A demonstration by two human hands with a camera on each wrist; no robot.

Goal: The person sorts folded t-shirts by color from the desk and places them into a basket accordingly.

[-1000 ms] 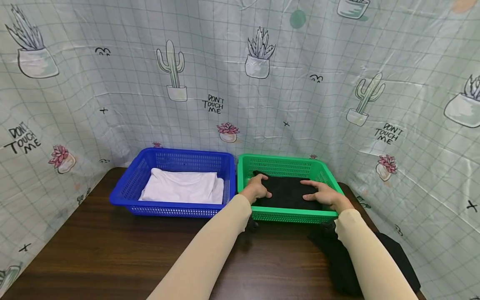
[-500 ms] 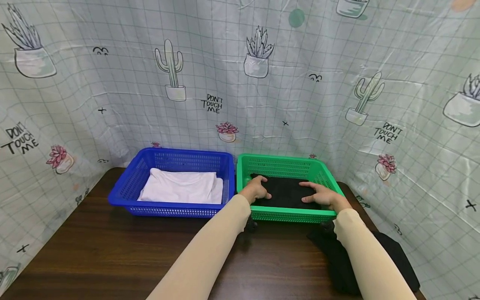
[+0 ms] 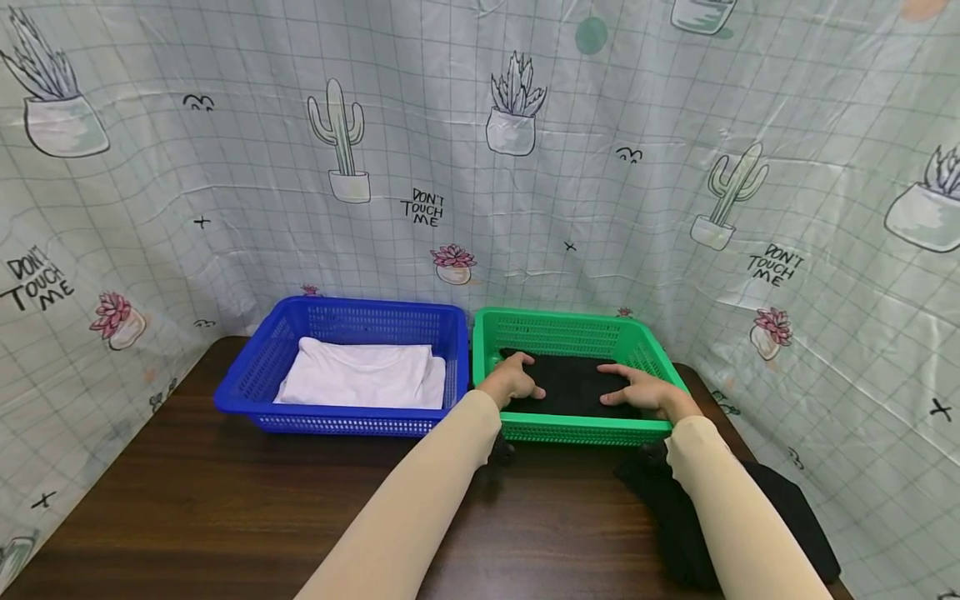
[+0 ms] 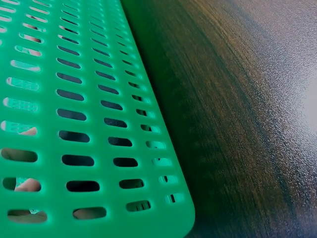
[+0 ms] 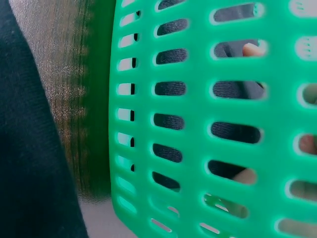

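Observation:
A folded black garment [image 3: 573,387] lies flat inside the green basket [image 3: 555,315] in the head view. My left hand [image 3: 512,380] rests at the garment's left side, thumb and forefinger spread over it. At its right side lies my right hand [image 3: 647,393], the thumb and forefinger apart and pointing inward. Both wrists cross the basket's near rim. Both wrist views look at the slotted outer wall [image 4: 100,151], with dark cloth and bits of fingers [image 5: 253,50] showing through the slots. The remaining fingers are mostly hidden.
Left of the green basket stands a blue basket [image 3: 352,421] holding folded white clothing [image 3: 360,375]. Another black garment [image 3: 795,517] lies at the table's right edge, partly beneath the right forearm. A patterned curtain [image 3: 450,125] hangs behind the dark wooden table [image 3: 187,500].
The black garment's far left corner has sunk lower in the green basket. The right thumb has shifted slightly left over the cloth; otherwise the hands stay nearly in place.

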